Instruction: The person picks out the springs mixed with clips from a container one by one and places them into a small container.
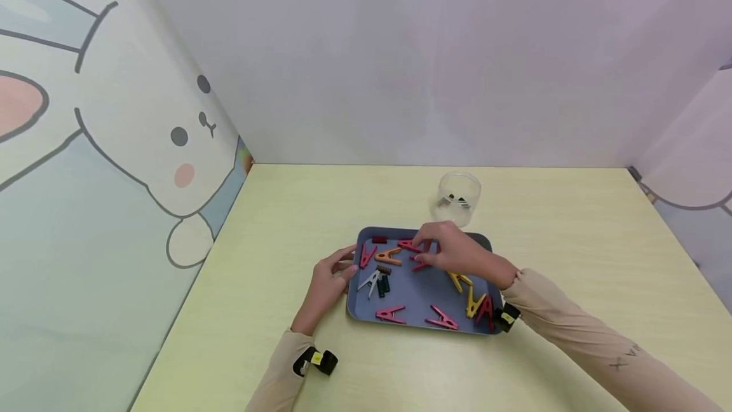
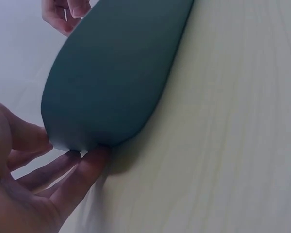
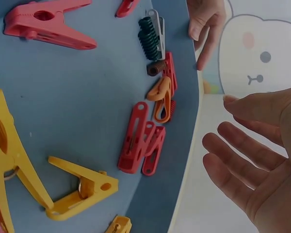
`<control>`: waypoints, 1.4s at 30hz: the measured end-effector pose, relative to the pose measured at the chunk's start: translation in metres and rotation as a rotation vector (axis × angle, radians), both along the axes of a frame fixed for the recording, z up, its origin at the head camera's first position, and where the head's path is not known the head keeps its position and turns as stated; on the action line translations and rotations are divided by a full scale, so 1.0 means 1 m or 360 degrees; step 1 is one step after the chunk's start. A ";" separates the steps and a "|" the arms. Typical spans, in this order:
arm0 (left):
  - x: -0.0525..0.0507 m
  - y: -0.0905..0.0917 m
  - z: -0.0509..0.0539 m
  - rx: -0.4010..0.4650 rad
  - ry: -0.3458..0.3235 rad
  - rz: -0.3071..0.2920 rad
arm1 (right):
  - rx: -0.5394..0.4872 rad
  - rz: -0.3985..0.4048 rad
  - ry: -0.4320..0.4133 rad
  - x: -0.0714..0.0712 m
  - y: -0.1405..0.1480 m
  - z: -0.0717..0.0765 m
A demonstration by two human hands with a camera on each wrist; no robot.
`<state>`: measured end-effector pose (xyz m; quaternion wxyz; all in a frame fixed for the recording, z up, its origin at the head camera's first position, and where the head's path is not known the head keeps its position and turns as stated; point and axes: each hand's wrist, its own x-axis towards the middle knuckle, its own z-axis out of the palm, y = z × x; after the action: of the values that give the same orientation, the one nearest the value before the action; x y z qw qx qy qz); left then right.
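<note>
My left hand point(image 1: 328, 281) is at the left end of a blue-grey tray point(image 1: 406, 320); in the left wrist view its fingertips touch the tray's outer wall, thumb near the rim. My right hand point(image 1: 454, 250) hovers over the tray's far part, thumb and fingers apart. The right wrist view shows nothing between them. Closest below are red clips point(image 3: 133, 138). Around them lie an orange clip point(image 1: 389, 256), yellow clips point(image 3: 85, 187), a whitish clip point(image 1: 370, 282) and pinkish-red clips point(image 3: 43, 19). Dark green coils point(image 3: 148, 39) and a brown coil point(image 3: 156, 68) lie near the left end.
A clear round container point(image 1: 457, 196) with a few small dark things in it stands behind the tray on the pale wooden table point(image 1: 572, 240). A whitish wall point(image 1: 400, 68) rises at the back. A wall with a cartoon rabbit point(image 1: 143, 119) is at the left.
</note>
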<state>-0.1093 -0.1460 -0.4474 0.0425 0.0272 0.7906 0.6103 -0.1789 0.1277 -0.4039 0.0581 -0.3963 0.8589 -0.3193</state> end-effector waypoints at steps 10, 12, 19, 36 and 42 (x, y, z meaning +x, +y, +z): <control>0.002 -0.001 -0.001 0.0030 -0.0023 0.0019 | -0.0022 0.0106 -0.0053 0.002 -0.011 -0.013; 0.002 -0.001 0.000 0.0033 -0.0034 0.0020 | -0.0025 0.0117 -0.0075 0.002 -0.013 -0.014; 0.002 -0.002 0.001 0.0026 -0.0030 0.0034 | -0.0042 0.0168 -0.0092 0.003 -0.022 -0.024; 0.002 -0.002 0.001 0.0063 -0.0028 0.0003 | 0.0021 0.0207 -0.0183 0.003 -0.034 -0.029; 0.003 -0.003 0.002 0.0058 -0.0022 -0.0007 | 0.0051 0.0243 -0.0213 0.003 -0.040 -0.029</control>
<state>-0.1067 -0.1491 -0.4452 0.0486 0.0255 0.7790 0.6246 -0.1758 0.0880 -0.4327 0.1458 -0.4375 0.8253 -0.3260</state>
